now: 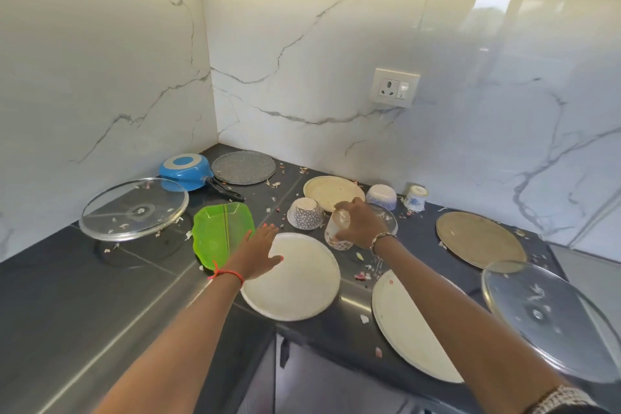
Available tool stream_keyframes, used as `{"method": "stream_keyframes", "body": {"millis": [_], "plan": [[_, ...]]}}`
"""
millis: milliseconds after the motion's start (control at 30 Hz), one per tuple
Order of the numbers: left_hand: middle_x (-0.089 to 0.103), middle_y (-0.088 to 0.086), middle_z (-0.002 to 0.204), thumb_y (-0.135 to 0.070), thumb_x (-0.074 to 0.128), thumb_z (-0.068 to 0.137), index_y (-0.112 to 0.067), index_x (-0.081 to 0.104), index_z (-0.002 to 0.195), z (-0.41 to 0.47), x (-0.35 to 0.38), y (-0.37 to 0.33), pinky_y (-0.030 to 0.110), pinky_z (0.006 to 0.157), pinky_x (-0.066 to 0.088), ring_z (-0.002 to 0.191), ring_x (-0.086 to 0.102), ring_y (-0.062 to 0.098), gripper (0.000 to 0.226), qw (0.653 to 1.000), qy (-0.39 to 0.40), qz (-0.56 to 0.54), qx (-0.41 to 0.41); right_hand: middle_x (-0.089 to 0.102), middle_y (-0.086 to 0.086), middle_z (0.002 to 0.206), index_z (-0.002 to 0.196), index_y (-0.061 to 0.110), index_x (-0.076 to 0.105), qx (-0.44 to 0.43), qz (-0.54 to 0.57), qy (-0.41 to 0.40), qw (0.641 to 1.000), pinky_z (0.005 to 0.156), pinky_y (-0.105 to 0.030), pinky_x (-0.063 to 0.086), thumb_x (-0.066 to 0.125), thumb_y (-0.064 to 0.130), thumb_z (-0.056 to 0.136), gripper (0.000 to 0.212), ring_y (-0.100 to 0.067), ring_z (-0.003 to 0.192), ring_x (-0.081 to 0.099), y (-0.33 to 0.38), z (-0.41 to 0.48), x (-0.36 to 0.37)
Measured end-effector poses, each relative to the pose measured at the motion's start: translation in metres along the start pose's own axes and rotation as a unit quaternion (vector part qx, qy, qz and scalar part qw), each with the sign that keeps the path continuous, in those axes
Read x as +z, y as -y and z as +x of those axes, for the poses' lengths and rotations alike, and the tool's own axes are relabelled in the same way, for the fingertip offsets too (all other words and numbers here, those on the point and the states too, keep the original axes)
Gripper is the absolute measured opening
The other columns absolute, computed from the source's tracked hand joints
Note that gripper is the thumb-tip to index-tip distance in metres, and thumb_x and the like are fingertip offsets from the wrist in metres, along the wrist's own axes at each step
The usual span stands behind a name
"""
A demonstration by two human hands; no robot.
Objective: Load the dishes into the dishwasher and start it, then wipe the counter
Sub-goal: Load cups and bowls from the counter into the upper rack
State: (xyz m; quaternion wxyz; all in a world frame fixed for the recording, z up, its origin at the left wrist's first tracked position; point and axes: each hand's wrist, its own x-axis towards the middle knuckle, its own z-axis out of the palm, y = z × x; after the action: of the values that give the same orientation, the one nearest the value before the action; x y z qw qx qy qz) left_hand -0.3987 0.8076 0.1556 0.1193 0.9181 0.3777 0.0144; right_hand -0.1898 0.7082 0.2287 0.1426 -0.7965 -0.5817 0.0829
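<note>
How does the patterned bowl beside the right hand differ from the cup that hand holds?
The patterned bowl stands upside down on the counter, untouched; the cup is gripped by the right hand and tipped sideways. The bowl is wider and squatter than the cup. The bowl's pattern covers its whole wall; the cup's shows only near one end. Both are small, pale and blue-patterned.

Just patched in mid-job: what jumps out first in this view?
The green tray stands out left of centre, near the upturned blue pan in the corner. The right hand grips a cup mid-counter, while the open left hand is at a white plate's rim. Scraps litter the dark counter.
</note>
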Motion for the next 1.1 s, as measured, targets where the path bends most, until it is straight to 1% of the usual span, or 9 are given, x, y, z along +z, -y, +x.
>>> {"method": "stream_keyframes", "body": {"millis": [133,200,300,400,500,700,867,967,1100], "plan": [[0.004,0.003,0.158,-0.038,0.045,0.096,-0.011,0.011,0.150,-0.049,0.015,-0.040,0.038,0.116,0.001,0.146,0.001,0.017,0.069,1.000,-0.021,0.013,-0.007,0.038,-0.012,0.137,0.133,0.016,0.046,-0.020,-0.005,0.004,1.000,0.104,-0.039,0.036,0.076,0.024,0.071,0.069,-0.030,0.126,0.040,-0.010,-0.058,0.005],[0.003,0.003,0.158,-0.037,0.045,0.096,-0.011,0.011,0.149,-0.077,0.025,-0.059,0.037,0.116,0.000,0.146,0.000,0.016,0.068,1.000,-0.025,0.012,-0.008,0.035,-0.014,0.140,0.133,0.015,0.046,-0.028,0.001,0.010,1.000,0.104,-0.039,0.036,0.077,0.021,0.070,0.070,-0.032,0.127,0.039,-0.016,-0.090,0.008],[0.005,0.003,0.158,-0.036,0.046,0.096,-0.010,0.012,0.149,-0.119,0.042,-0.082,0.036,0.116,0.000,0.146,0.001,0.016,0.068,1.000,-0.027,0.010,-0.007,0.038,-0.014,0.132,0.132,0.017,0.047,-0.022,0.016,0.018,0.999,0.100,-0.040,0.042,0.078,0.020,0.069,0.070,-0.032,0.119,0.047,-0.023,-0.135,0.012],[0.009,0.005,0.158,-0.036,0.047,0.096,-0.009,0.014,0.149,-0.160,0.058,-0.104,0.036,0.117,0.003,0.146,0.003,0.017,0.069,1.000,-0.029,0.007,-0.007,0.040,-0.012,0.127,0.133,0.018,0.047,-0.011,0.025,0.027,0.999,0.098,-0.040,0.044,0.078,0.020,0.069,0.070,-0.030,0.116,0.048,-0.030,-0.180,0.015],[0.005,0.003,0.158,-0.038,0.047,0.095,-0.010,0.011,0.150,-0.198,0.072,-0.127,0.035,0.116,0.001,0.146,0.002,0.017,0.071,0.999,-0.024,0.007,-0.021,0.040,-0.012,0.131,0.131,0.017,0.048,-0.005,0.036,0.040,0.999,0.098,-0.039,0.042,0.078,0.020,0.070,0.068,-0.030,0.120,0.045,-0.037,-0.223,0.018],[0.000,0.004,0.158,-0.042,0.044,0.096,-0.010,0.004,0.150,-0.264,0.098,-0.156,0.037,0.118,-0.002,0.146,-0.003,0.017,0.075,1.000,-0.001,-0.011,-0.013,0.043,-0.012,0.117,0.129,0.018,0.050,0.012,0.040,0.050,0.998,0.094,-0.040,0.046,0.079,0.021,0.068,0.068,-0.032,0.111,0.048,-0.045,-0.297,0.025],[-0.005,0.005,0.158,-0.046,0.043,0.095,-0.010,0.002,0.150,-0.324,0.121,-0.180,0.039,0.117,-0.003,0.145,-0.008,0.019,0.078,1.000,0.010,-0.008,0.002,0.041,-0.012,0.122,0.128,0.015,0.049,0.022,0.050,0.052,0.997,0.095,-0.038,0.045,0.079,0.017,0.068,0.067,-0.031,0.112,0.049,-0.048,-0.366,0.036],[-0.007,0.006,0.158,-0.046,0.042,0.095,-0.009,0.001,0.150,-0.364,0.133,-0.198,0.039,0.117,-0.005,0.145,-0.009,0.020,0.078,1.000,0.013,-0.005,0.010,0.039,-0.011,0.125,0.128,0.016,0.049,0.036,0.052,0.043,0.997,0.096,-0.040,0.045,0.079,0.018,0.068,0.067,-0.030,0.116,0.045,-0.049,-0.414,0.043],[-0.008,0.006,0.158,-0.046,0.041,0.096,-0.009,0.000,0.150,-0.418,0.148,-0.223,0.037,0.116,-0.006,0.145,-0.011,0.019,0.078,0.999,0.019,-0.003,0.029,0.041,-0.011,0.123,0.126,0.016,0.050,0.054,0.047,0.033,0.997,0.096,-0.042,0.045,0.078,0.019,0.067,0.065,-0.030,0.115,0.045,-0.050,-0.485,0.052]]}}
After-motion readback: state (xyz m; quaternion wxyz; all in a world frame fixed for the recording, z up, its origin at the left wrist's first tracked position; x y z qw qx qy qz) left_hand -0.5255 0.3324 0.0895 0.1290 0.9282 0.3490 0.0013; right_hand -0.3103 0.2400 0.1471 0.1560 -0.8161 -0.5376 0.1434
